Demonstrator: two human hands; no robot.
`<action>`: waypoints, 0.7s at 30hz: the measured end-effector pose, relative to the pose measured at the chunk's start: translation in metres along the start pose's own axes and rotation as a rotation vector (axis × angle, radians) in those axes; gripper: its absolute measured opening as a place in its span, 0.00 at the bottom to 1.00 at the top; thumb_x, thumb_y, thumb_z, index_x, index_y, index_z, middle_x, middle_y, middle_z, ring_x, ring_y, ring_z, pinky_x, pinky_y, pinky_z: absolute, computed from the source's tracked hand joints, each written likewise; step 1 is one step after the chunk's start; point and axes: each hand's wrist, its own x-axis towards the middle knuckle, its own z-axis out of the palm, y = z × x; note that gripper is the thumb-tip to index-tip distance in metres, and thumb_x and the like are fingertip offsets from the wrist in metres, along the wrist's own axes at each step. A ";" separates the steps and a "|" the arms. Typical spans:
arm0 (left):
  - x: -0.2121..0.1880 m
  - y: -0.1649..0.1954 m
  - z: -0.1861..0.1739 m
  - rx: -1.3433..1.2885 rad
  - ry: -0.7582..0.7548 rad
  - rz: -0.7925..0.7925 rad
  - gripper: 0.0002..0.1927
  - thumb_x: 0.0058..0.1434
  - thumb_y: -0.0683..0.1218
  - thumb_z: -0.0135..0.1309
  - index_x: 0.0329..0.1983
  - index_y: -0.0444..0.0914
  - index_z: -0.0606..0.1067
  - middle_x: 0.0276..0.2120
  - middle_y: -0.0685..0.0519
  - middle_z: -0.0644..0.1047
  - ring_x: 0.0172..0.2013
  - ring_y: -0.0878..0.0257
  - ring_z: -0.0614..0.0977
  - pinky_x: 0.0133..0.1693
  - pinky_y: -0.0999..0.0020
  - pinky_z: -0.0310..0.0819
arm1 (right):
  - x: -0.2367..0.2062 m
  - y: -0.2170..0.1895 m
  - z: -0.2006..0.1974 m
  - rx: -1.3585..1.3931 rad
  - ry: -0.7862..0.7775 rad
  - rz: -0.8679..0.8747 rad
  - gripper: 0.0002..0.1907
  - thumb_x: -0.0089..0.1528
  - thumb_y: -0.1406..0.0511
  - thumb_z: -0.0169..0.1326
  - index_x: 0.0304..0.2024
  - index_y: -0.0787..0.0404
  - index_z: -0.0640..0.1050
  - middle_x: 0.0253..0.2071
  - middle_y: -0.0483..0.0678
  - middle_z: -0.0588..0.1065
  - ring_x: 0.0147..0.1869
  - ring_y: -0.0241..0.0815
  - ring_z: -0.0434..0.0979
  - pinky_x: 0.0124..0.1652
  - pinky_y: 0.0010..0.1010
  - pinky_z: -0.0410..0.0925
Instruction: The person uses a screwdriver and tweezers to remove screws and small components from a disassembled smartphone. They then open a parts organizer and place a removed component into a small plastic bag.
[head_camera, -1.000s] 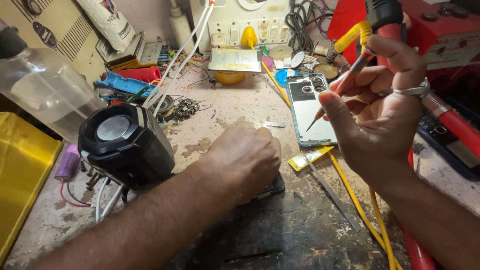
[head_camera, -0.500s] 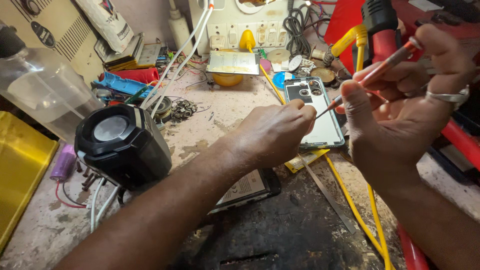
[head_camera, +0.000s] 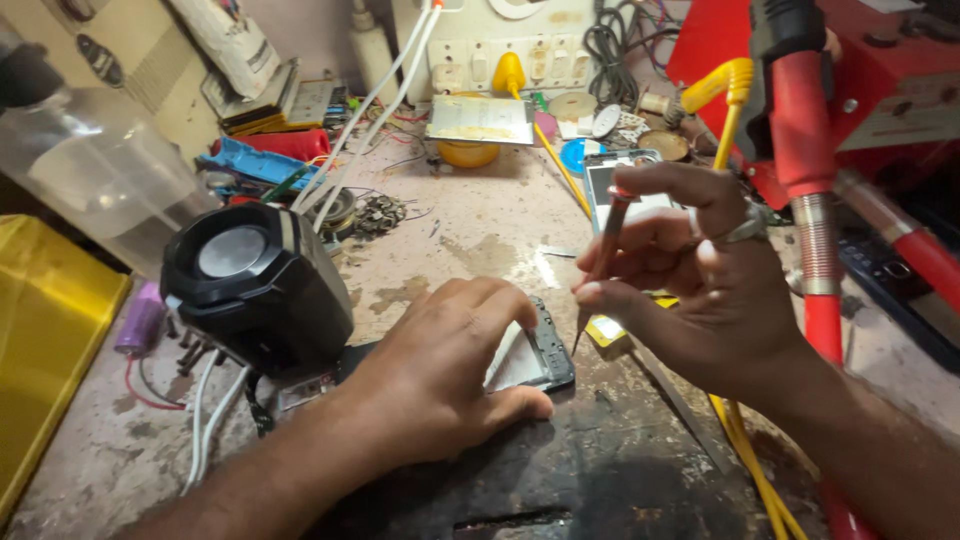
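Palm-down left hand (head_camera: 440, 375) (on phone (head_camera: 535, 355)), right hand (head_camera: 700, 290) raised

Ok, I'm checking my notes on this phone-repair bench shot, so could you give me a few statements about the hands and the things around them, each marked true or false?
1. The left hand presses flat on the opened dark phone body lying on the worn workbench. True.
2. The right hand holds a pair of metal tweezers. False: it holds a thin red-handled screwdriver, tip pointing down.
3. The screwdriver's tip is close to the phone's right edge. True.
4. The black box-shaped speaker stands to the right of both hands. False: it stands to the left of them.
5. The right hand wears a silver ring. True.
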 end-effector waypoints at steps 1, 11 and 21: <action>-0.002 0.000 0.000 -0.015 0.036 0.030 0.29 0.48 0.58 0.69 0.48 0.40 0.73 0.48 0.46 0.76 0.53 0.46 0.75 0.53 0.51 0.67 | -0.001 0.001 0.000 -0.024 0.001 -0.010 0.36 0.60 0.73 0.63 0.64 0.55 0.60 0.43 0.53 0.80 0.48 0.40 0.86 0.47 0.30 0.81; -0.005 -0.009 -0.003 -0.104 0.029 0.103 0.27 0.49 0.56 0.69 0.47 0.40 0.74 0.48 0.47 0.77 0.55 0.46 0.75 0.55 0.52 0.67 | -0.010 0.001 0.004 -0.042 -0.076 -0.011 0.34 0.59 0.75 0.62 0.58 0.55 0.57 0.43 0.53 0.78 0.48 0.41 0.86 0.41 0.30 0.80; -0.006 -0.008 -0.001 -0.149 0.051 0.132 0.25 0.49 0.55 0.70 0.46 0.43 0.75 0.50 0.48 0.76 0.58 0.47 0.74 0.56 0.53 0.67 | -0.019 0.002 0.006 -0.040 -0.063 -0.130 0.37 0.59 0.76 0.63 0.61 0.56 0.56 0.40 0.52 0.77 0.45 0.41 0.87 0.51 0.34 0.83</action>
